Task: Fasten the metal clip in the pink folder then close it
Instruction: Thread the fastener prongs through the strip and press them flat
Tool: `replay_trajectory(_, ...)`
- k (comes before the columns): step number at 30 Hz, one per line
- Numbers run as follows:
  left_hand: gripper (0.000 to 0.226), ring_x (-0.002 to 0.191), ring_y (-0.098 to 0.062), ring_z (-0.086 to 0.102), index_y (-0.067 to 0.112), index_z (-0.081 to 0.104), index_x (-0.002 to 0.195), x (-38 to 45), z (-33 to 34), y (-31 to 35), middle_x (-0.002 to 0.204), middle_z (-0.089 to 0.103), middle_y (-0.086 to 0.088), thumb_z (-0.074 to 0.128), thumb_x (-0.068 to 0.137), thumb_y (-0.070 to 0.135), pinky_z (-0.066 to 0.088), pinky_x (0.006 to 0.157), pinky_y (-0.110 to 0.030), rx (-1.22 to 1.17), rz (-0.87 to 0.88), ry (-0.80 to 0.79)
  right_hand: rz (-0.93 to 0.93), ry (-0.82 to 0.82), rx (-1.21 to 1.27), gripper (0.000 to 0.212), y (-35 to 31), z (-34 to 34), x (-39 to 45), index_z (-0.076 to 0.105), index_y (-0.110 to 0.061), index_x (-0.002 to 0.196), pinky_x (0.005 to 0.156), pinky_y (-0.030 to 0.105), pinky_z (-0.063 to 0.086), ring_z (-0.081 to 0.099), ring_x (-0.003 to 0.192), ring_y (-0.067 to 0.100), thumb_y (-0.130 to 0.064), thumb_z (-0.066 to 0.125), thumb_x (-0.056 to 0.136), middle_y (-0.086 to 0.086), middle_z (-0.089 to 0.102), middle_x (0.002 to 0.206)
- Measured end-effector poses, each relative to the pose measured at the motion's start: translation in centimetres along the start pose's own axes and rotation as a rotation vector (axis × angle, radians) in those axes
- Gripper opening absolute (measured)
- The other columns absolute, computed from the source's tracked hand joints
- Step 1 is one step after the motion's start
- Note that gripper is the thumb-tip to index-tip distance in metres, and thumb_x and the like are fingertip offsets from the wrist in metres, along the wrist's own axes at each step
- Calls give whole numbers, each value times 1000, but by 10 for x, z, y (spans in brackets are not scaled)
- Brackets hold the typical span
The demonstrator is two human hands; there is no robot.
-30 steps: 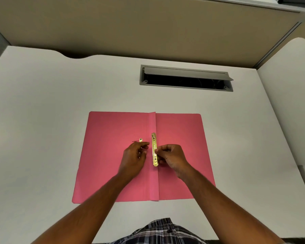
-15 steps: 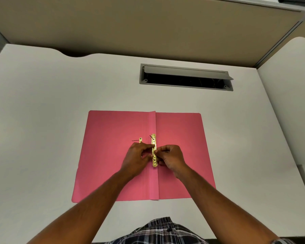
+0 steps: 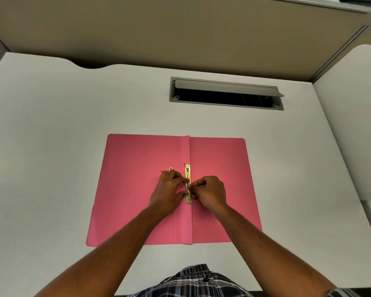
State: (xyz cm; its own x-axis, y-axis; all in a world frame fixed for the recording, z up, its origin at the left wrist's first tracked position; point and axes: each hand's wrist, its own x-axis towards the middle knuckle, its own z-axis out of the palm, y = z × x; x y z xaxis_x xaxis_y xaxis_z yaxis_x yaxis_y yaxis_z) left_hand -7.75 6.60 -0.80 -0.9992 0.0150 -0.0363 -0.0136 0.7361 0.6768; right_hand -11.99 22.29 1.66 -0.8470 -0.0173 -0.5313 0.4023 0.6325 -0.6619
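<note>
White and bare, the surface [image 3: 51, 146] is carrying an open pink card folder [image 3: 137, 189] lying flat at its centre. Along the spine, a thin gold metal clip bar [image 3: 187, 185] is pointing toward 12 o'clock. Both hands are pinching it: left hand [image 3: 169, 194] from 9 o'clock, right hand [image 3: 210, 192] from 3 o'clock, fingers curled closed. It is looking light, stiff and slippery, with bendable prongs; gripping its edges seems best.

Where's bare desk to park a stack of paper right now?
Free: white desk left of the pink folder, the strip between folder and cable slot, and right of the folder. Crowded: the folder spine, where both hands work the metal clip.
</note>
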Motion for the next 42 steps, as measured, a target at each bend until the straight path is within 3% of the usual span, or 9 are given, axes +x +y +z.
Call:
replay_trajectory(8,54,125,-24,41,23,61,131,0,-5,-7,148,49,8,78,79,27,29,108,-28,93,81,-115,-21,21,-37,11,-1,0,0,75,-25,69,75,42,64,74,58,8,-25,79,79,-8,75,60)
replay_trajectory(11,55,123,-23,40,22,59,133,-3,-5,-7,149,48,9,76,81,28,25,108,-24,104,92,-119,-60,55,-110,13,-1,2,-1,73,-25,70,74,41,63,74,64,10,-30,80,79,-6,76,64)
replay_trajectory(17,58,124,-23,40,20,55,137,-6,-7,-6,151,46,6,70,83,36,31,110,-29,169,138,-155,-120,33,-188,19,1,-2,2,72,-24,76,73,40,62,74,70,13,-37,84,79,-6,76,71)
replay_trajectory(24,57,118,-31,50,15,56,135,-4,-5,1,148,50,-5,67,85,40,38,109,-38,397,246,-189,-148,-66,-199,15,-7,-12,17,70,-28,77,76,43,64,76,70,12,-25,85,74,-6,77,72)
replay_trajectory(28,61,125,-28,44,17,47,142,-3,-4,0,155,40,-3,58,90,45,31,113,-38,490,250,-240,-192,0,-79,13,-18,-15,29,73,-26,87,79,45,64,75,75,15,-18,79,79,-5,76,77)
replay_trajectory(31,62,125,-29,42,16,45,143,-2,-5,2,155,39,-4,60,89,45,36,110,-41,499,229,-253,-264,-13,-5,16,-26,-15,35,76,-24,94,76,45,66,77,72,17,-14,80,82,-2,77,83)
replay_trajectory(34,64,128,-29,40,17,41,145,-2,-4,4,156,34,-4,60,90,43,37,109,-42,516,216,-284,-348,-44,-49,14,-28,-14,38,78,-19,98,73,41,66,75,79,16,-14,81,85,-2,77,90)
replay_trajectory(38,63,132,-29,36,18,37,147,-2,-3,4,162,24,-3,59,92,41,36,110,-43,519,197,-293,-396,18,-130,10,-26,-19,45,80,-16,97,83,35,63,72,85,11,-18,79,87,-3,78,93)
replay_trajectory(42,63,133,-29,35,17,34,147,-4,0,2,165,15,-4,56,94,42,37,110,-44,573,214,-308,-416,10,-197,8,-27,-25,53,81,-14,94,85,37,60,72,86,14,-18,80,87,0,79,93)
